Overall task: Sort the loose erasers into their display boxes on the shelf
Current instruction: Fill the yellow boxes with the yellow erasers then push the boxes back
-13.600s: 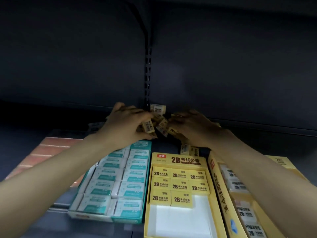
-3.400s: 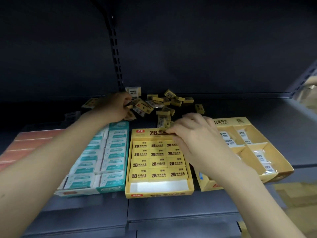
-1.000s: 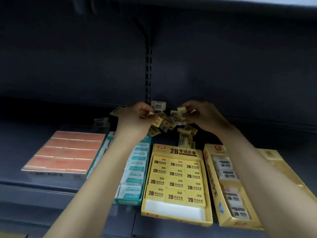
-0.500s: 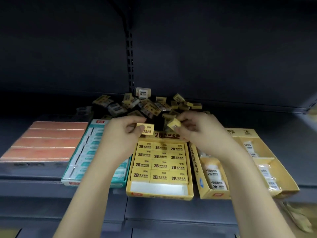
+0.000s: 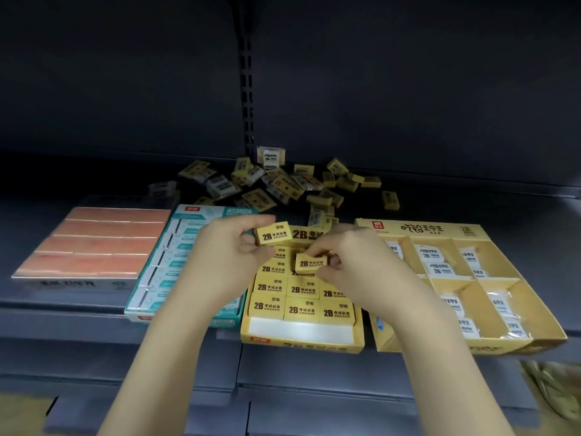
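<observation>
Over the yellow box (image 5: 301, 344) in the middle of the shelf (image 5: 94, 341), each hand pinches one yellow eraser between thumb and curled fingers. The left hand (image 5: 224, 247) holds its eraser (image 5: 273, 236) label-up above the box's back edge; the right hand (image 5: 352, 262) holds a second eraser (image 5: 310, 263) lower, just above the packed rows. Half a second ago both erasers were level with the back of the box; now the right one is further forward and down over the filled rows, while the left one has barely shifted. The front strip of the box shows its white floor as before. Behind it, the loose pile (image 5: 283, 184) of erasers lies scattered against the back wall, unchanged. To the left sit a teal box (image 5: 176, 253) and an orange pack (image 5: 94, 243); to the right, a divided yellow box (image 5: 471, 344) holds white wrapped erasers.
</observation>
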Motion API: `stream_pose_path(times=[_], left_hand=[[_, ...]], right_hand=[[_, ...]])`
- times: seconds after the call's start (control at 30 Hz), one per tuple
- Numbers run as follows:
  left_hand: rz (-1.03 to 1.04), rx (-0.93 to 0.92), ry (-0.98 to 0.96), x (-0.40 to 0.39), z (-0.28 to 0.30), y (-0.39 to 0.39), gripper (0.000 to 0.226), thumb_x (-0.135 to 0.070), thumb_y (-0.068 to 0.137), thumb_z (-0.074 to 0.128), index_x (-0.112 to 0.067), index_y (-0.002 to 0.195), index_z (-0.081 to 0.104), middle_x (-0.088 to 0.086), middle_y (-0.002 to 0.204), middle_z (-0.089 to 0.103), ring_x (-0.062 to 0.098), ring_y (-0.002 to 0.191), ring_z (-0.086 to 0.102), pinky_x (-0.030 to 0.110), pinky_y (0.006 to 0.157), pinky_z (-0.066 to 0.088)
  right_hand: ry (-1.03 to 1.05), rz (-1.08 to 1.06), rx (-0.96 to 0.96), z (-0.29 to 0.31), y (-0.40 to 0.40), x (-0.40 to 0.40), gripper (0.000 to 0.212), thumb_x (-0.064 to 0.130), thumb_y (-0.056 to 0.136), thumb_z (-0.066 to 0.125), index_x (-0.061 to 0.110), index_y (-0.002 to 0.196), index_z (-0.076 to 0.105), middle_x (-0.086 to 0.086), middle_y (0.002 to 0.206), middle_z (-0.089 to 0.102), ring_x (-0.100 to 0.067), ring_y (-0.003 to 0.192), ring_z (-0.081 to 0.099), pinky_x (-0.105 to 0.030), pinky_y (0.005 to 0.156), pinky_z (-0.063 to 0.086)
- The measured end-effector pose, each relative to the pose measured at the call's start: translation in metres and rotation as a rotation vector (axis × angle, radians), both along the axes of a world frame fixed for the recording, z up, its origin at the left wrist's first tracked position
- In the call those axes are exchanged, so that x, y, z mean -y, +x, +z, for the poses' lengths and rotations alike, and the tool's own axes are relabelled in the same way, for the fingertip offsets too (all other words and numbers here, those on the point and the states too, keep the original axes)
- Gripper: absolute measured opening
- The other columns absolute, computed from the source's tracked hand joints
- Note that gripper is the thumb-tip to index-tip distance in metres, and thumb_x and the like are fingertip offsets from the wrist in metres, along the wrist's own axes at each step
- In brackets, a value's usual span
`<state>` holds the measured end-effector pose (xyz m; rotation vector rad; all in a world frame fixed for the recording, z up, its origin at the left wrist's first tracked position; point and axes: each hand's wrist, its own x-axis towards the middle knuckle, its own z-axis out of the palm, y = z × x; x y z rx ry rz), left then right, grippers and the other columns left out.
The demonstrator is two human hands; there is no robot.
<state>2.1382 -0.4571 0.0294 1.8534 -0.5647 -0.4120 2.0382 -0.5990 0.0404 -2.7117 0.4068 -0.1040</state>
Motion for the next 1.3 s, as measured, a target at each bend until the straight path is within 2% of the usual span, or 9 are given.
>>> stream_pose_path(times=[0.1,0.27,0.33,0.43,0.63,0.8,1.0,1.13,1.3], left_hand=[[0.007,0.035,0.006,-0.001,0.001,-0.001,0.037,-0.003,0.08,0.069,-0.031,0.104,0.062,-0.004,0.079,0.067,0.001,0.065,0.066,0.011,0.054,0.05],[-0.07,0.09,0.091,-0.009,0.009,-0.004,0.03,-0.005,0.079,0.07,-0.029,0.096,0.064,-0.013,0.069,0.067,-0.002,0.058,0.063,0.008,0.052,0.047],[-0.134,0.137,0.199,-0.015,0.014,-0.004,0.031,-0.013,0.077,0.074,-0.038,0.093,0.063,-0.012,0.081,0.065,-0.002,0.059,0.061,0.008,0.052,0.043],[-0.245,0.204,0.369,-0.026,0.019,-0.007,0.033,-0.022,0.075,0.076,-0.048,0.086,0.059,-0.008,0.088,0.055,-0.002,0.042,0.046,0.009,0.044,0.034],[-0.431,0.261,0.518,-0.031,0.021,-0.019,0.029,-0.018,0.076,0.075,-0.041,0.09,0.064,-0.015,0.072,0.046,-0.014,0.055,0.045,0.007,0.049,0.036],[-0.441,0.273,0.592,-0.028,0.017,-0.018,0.027,-0.02,0.078,0.073,-0.039,0.096,0.065,-0.011,0.064,0.047,0.0,0.045,0.045,0.011,0.045,0.031],[-0.54,0.293,0.676,-0.033,0.017,-0.013,0.015,-0.024,0.083,0.064,-0.039,0.081,0.065,-0.017,0.093,0.06,0.001,0.07,0.053,0.017,0.065,0.045],[-0.493,0.289,0.623,-0.031,0.011,-0.013,0.015,-0.033,0.086,0.062,-0.027,0.075,0.071,-0.022,0.078,0.059,-0.005,0.055,0.051,0.009,0.048,0.036],[-0.524,0.307,0.638,-0.03,0.01,-0.01,0.006,-0.041,0.078,0.069,-0.038,0.074,0.067,-0.017,0.084,0.058,-0.001,0.064,0.048,0.014,0.056,0.033]], right_hand=[[-0.076,0.001,-0.015,0.0,0.0,-0.001,0.045,0.014,0.087,0.061,0.029,0.128,0.053,0.002,0.117,0.052,-0.017,0.098,0.055,-0.033,0.085,0.049],[-0.113,-0.008,-0.051,-0.002,0.0,-0.004,0.041,0.014,0.089,0.057,0.024,0.129,0.055,-0.001,0.122,0.048,-0.021,0.099,0.056,-0.032,0.085,0.049],[-0.08,-0.017,-0.05,-0.001,-0.002,-0.004,0.04,0.013,0.088,0.058,0.024,0.127,0.056,0.0,0.122,0.047,-0.02,0.099,0.055,-0.029,0.083,0.048],[-0.025,-0.007,-0.052,0.003,-0.009,-0.005,0.037,0.013,0.085,0.063,0.025,0.12,0.061,0.005,0.11,0.045,-0.013,0.091,0.053,-0.021,0.074,0.043],[0.111,0.06,-0.151,0.012,-0.029,-0.015,0.027,0.021,0.078,0.072,0.029,0.102,0.064,0.01,0.098,0.048,-0.005,0.086,0.052,-0.021,0.079,0.047],[0.146,0.088,-0.2,0.011,-0.033,-0.021,0.024,0.02,0.077,0.072,0.029,0.098,0.064,0.01,0.096,0.049,-0.006,0.084,0.054,-0.027,0.078,0.05],[0.17,0.078,-0.23,0.009,-0.031,-0.021,0.029,0.015,0.08,0.07,0.026,0.106,0.066,0.017,0.086,0.043,-0.003,0.084,0.053,-0.016,0.072,0.046],[0.213,0.083,-0.272,0.011,-0.031,-0.021,0.022,0.016,0.084,0.063,0.029,0.101,0.068,0.017,0.086,0.052,0.001,0.081,0.054,-0.015,0.072,0.048],[0.253,0.047,-0.246,0.011,-0.028,-0.025,0.007,0.02,0.085,0.067,0.027,0.085,0.068,0.014,0.072,0.055,-0.008,0.077,0.061,-0.023,0.074,0.053]])
